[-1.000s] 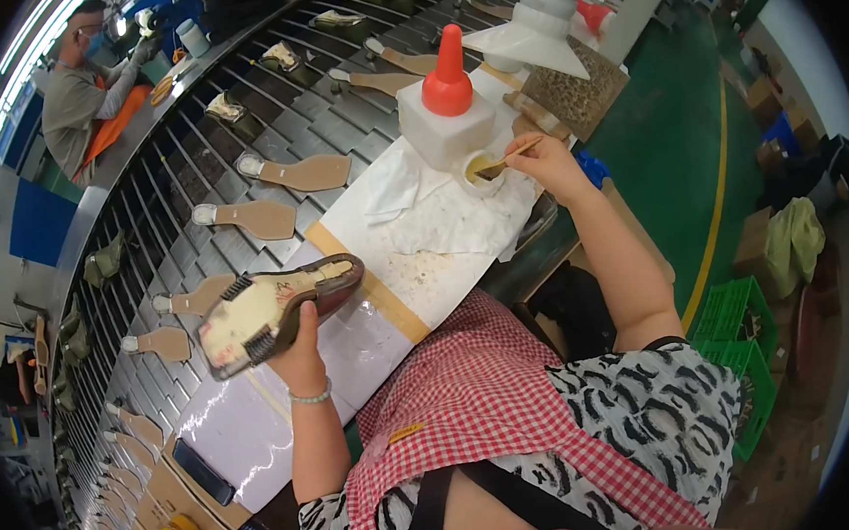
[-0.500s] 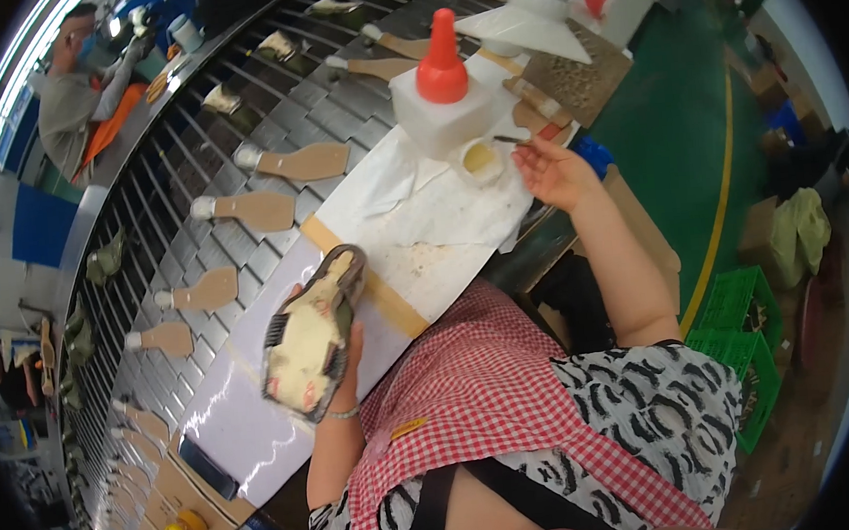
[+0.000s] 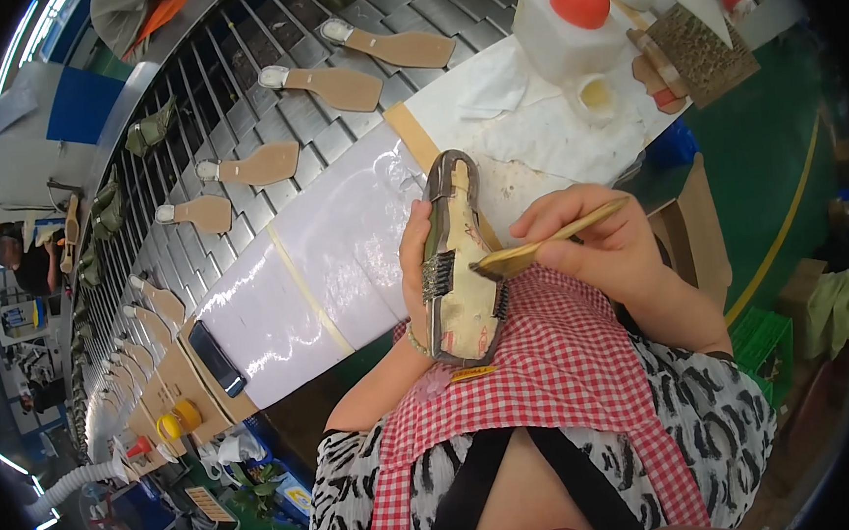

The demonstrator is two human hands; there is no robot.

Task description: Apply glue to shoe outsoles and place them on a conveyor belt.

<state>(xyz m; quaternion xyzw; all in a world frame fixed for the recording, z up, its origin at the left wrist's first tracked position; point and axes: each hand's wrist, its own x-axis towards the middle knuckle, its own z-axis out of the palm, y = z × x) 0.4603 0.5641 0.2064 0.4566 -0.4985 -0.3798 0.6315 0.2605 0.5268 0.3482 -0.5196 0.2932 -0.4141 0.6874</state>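
My left hand (image 3: 412,261) is wrapped round the side of a shoe upper (image 3: 464,297), which is held with its pale underside up in front of my apron. Dark ridged strips run along both edges of that underside. In my right hand (image 3: 605,242) is a brush (image 3: 551,244) with a yellowish wooden handle, pinched between thumb and fingers. Its dark bristle tip is at the middle of the underside, seemingly touching it. Beyond stands a translucent bottle (image 3: 562,44) with a red cone cap, and beside it a small cup (image 3: 594,98) of yellowish liquid.
A slatted metal conveyor (image 3: 300,37) carries several tan insoles (image 3: 338,89). White sheeting (image 3: 344,241) covers the bench. A dark phone (image 3: 216,358) lies at its left end, near a yellow tape roll (image 3: 179,418). Green crates (image 3: 770,344) stand on the floor at right.
My right hand has come from beside the cup to the shoe upper, bringing the brush. The shoe upper is now closer to my body and more upright in view. The camera view has shifted.
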